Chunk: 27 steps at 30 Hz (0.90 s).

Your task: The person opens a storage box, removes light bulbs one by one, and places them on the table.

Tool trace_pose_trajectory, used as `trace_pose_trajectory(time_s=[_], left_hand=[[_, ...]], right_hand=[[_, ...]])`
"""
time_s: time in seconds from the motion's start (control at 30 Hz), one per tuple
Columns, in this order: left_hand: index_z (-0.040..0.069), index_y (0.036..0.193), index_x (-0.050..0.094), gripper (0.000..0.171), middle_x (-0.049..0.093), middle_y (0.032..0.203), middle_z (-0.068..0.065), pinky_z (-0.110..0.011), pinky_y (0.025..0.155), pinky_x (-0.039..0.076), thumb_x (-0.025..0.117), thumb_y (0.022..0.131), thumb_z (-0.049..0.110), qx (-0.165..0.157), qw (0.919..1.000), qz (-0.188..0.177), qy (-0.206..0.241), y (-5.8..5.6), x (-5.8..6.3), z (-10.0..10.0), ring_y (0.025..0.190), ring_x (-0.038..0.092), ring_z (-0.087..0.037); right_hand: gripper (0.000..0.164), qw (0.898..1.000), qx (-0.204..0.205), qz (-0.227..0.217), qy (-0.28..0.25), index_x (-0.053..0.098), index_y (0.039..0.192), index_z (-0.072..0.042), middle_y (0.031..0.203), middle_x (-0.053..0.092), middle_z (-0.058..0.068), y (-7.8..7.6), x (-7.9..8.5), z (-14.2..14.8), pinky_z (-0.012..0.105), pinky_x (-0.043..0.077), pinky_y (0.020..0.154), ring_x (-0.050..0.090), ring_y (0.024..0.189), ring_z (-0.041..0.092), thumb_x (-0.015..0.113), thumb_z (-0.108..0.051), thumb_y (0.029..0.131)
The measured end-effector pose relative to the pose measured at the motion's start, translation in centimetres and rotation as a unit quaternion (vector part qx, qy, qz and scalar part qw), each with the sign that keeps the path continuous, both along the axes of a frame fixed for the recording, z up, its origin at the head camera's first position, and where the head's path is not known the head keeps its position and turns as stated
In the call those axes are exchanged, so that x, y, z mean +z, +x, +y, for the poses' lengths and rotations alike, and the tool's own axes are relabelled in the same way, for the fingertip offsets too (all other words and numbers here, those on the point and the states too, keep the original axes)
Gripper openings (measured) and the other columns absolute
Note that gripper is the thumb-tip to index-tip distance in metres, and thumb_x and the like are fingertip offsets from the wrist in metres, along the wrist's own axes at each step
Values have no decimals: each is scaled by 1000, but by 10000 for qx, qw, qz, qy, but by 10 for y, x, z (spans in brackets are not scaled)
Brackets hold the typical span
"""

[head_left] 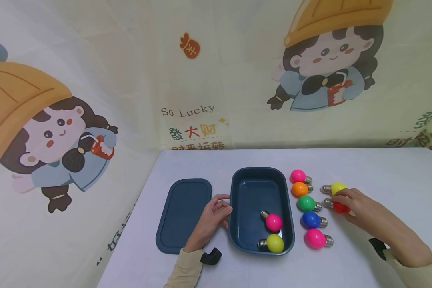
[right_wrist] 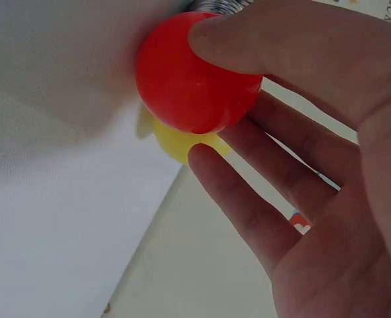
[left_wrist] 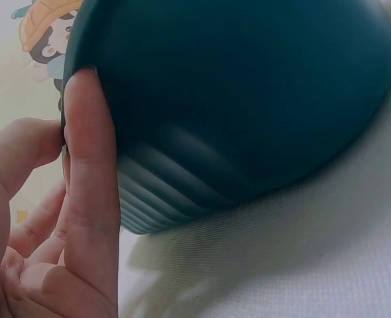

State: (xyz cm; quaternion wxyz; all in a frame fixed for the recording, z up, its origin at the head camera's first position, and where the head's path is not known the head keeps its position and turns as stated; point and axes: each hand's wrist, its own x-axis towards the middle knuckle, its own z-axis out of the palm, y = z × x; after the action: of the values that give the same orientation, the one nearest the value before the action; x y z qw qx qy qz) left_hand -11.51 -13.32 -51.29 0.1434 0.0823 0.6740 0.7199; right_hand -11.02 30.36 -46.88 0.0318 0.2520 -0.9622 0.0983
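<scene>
A dark blue tray (head_left: 261,171) holds a pink bulb (head_left: 273,222) and a yellow-green bulb (head_left: 275,243) toward its near right. My left hand (head_left: 215,214) pinches the tray's left side; in the left wrist view, one digit lies along the outer wall (left_wrist: 248,99) while another fingertip meets the rim. Over on the right, my right hand (head_left: 360,206) grips a red light bulb (right_wrist: 189,73) by its round part, thumb on one side and fingers on the other. Just behind it lies a yellow bulb (head_left: 338,188), partly covered by the hand.
Right of the tray, a column of bulbs lies on the white table: pink (head_left: 298,176), orange (head_left: 299,189), green (head_left: 306,203), blue (head_left: 311,220) and another pink (head_left: 315,239). A dark blue lid (head_left: 183,216) lies flat on the left. A printed cloth (head_left: 237,80) hangs behind.
</scene>
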Motion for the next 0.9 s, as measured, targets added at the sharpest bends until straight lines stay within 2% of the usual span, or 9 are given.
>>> trace_pose_trajectory(time_s=[0.23,0.5,0.7,0.8,0.9], left_hand=[[5,138,46,46,61,99,-3,-25,56,54,65,97,13,-30,10000,-5,11,0,0,0,71,60,-9],[5,138,46,46,60,100,-4,-25,57,55,65,97,14,-73,10000,11,-14,1,0,-1,71,60,-10],[6,138,47,45,60,99,-4,-25,56,54,65,97,14,-36,10000,-46,-77,1,1,0,72,59,-10],[7,138,47,45,60,99,-4,-25,57,55,65,97,14,-56,10000,-34,-70,1,0,0,72,59,-10],[5,137,47,46,60,99,-4,-25,56,54,66,97,14,-57,10000,18,-26,2,0,-1,71,59,-10]], right_hand=[[47,10000,23,28,-29,73,104,-7,107,65,15,1,-1,-3,48,58,78,60,102,37,91,0,61],[51,9945,283,933,-387,73,101,-8,107,65,12,2,0,-10,51,57,79,57,103,35,94,-1,55],[50,9980,93,539,-321,70,111,-4,118,62,17,6,10,-25,54,56,85,53,112,38,90,-2,64],[53,9977,160,579,-299,69,113,-3,117,62,17,7,14,-32,52,56,85,55,110,36,90,-4,65],[56,9953,376,841,-281,68,113,-3,113,63,14,7,14,-39,49,58,82,58,106,33,92,-8,63]])
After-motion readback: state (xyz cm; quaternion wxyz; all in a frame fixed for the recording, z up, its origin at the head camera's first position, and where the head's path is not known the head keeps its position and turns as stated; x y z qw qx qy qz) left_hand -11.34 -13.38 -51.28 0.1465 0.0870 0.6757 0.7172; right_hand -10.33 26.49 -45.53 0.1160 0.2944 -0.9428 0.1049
